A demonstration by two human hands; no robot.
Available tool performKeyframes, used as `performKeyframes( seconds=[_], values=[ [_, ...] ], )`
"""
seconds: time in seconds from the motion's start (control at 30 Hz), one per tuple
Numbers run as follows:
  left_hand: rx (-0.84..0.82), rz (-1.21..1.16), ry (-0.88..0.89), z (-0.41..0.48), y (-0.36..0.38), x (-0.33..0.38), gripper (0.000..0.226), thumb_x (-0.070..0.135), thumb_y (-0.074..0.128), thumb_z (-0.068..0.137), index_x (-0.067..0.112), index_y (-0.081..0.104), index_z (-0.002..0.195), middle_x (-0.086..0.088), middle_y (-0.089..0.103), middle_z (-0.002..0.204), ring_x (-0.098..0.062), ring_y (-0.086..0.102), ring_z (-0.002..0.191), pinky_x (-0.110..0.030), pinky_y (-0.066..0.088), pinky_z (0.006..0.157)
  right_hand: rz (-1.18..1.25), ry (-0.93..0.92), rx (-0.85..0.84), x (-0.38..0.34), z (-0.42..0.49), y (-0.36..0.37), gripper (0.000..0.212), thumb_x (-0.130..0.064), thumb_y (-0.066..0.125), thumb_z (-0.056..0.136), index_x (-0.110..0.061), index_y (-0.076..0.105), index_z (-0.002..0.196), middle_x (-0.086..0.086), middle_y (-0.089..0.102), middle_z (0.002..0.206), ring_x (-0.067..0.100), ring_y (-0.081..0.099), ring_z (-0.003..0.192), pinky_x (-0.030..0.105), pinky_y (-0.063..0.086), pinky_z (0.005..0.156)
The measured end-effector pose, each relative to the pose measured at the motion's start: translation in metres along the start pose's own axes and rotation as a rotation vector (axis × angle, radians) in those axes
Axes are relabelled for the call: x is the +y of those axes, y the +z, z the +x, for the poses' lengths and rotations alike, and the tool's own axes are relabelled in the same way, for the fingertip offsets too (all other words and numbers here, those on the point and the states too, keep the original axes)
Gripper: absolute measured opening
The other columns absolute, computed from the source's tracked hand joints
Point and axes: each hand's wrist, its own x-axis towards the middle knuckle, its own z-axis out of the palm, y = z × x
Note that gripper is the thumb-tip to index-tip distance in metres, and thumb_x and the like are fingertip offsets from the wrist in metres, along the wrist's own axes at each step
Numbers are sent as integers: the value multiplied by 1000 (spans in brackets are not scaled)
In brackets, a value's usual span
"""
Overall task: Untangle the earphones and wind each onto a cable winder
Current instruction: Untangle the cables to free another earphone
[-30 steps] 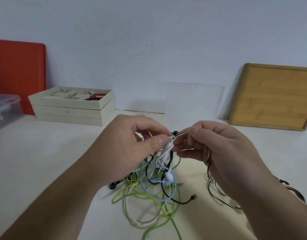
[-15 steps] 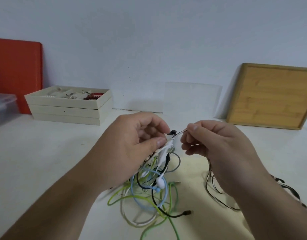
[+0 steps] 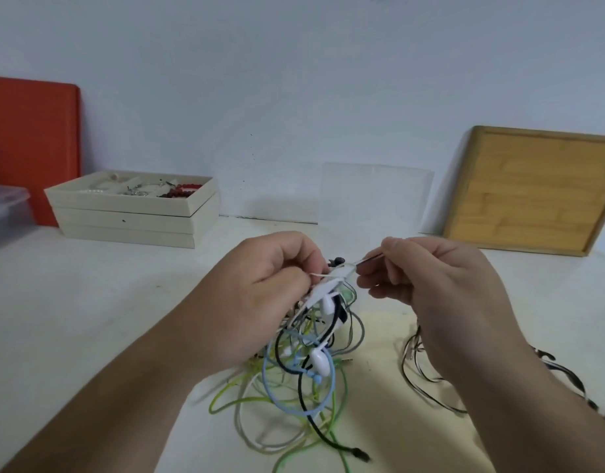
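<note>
Both hands are working above the table (image 3: 89, 319), at the middle of the scene. The left hand (image 3: 260, 302) is gripping the top of the tangle of earphones (image 3: 311, 363), its fingers curled round a bunch of white, black, green and blue cables. The right hand (image 3: 430, 288) is pinching one thin strand (image 3: 362, 259) between thumb and forefinger, with the other fingers curled loosely beneath. Compared with a second ago, the two hands are sitting further apart: the pinched strand is now running out to the right as a short taut line, where before the fingertips were almost touching. The tangle is also hanging higher, with fewer loops lying on the table and a white earbud (image 3: 319, 360) dangling in the middle of it. The black plug end (image 3: 360, 455) is trailing on the near side. A separate dark cable (image 3: 427, 373) is lying on the table under the right wrist, apart from the tangle. My reading: one lead is being teased free, but the knot at the left fingers is holding, so untangling is at an early stage. No cable winder can be made out in this view. Far left, stacked cream trays (image 3: 130, 220) are sitting in front of a red board (image 3: 31, 148); far right, a wooden tray (image 3: 533, 189) is leaning on the wall.
</note>
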Motion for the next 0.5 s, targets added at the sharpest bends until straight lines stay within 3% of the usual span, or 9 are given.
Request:
performKeyframes(
  seconds=[0.1, 0.2, 0.27, 0.37, 0.5],
  values=[
    [38, -66, 54, 1, -4, -4, 11, 27, 56, 75, 24, 66, 77, -16, 70, 87, -38, 63, 78, -47, 52, 71, 30, -21, -27, -3, -1, 1, 59, -8, 52, 96, -18, 60, 39, 9, 73, 71, 26, 70, 67, 42, 55, 67],
    [30, -80, 75, 2, -2, -10, 16, 28, 72, 72, 29, 71, 89, 4, 71, 78, -15, 68, 74, -24, 56, 73, 99, -12, -81, -6, -1, 2, 56, -6, 51, 98, -12, 58, 43, 14, 72, 72, 28, 68, 63, 36, 54, 61],
    [15, -52, 78, 3, 0, -13, 24, 27, 75, 71, 35, 76, 94, 6, 74, 81, -12, 71, 79, -30, 60, 81, 116, -5, -102, -5, -2, 2, 50, -7, 53, 97, -7, 56, 47, 17, 72, 71, 28, 68, 61, 34, 55, 59],
    [55, -32, 117, 4, 0, -13, 16, 25, 76, 72, 30, 80, 87, 3, 74, 86, -18, 73, 83, -42, 59, 83, 97, -6, -107, -4, -3, 3, 50, -8, 55, 96, -13, 54, 46, 17, 71, 68, 29, 70, 61, 32, 55, 58],
    [76, 15, 137, 5, -1, -13, 5, 24, 77, 71, 27, 77, 75, 7, 74, 80, -11, 72, 77, -35, 55, 78, -23, -12, -108, -5, -5, 5, 47, -10, 57, 96, -11, 56, 49, 13, 71, 65, 26, 71, 61, 32, 58, 57]
  ],
)
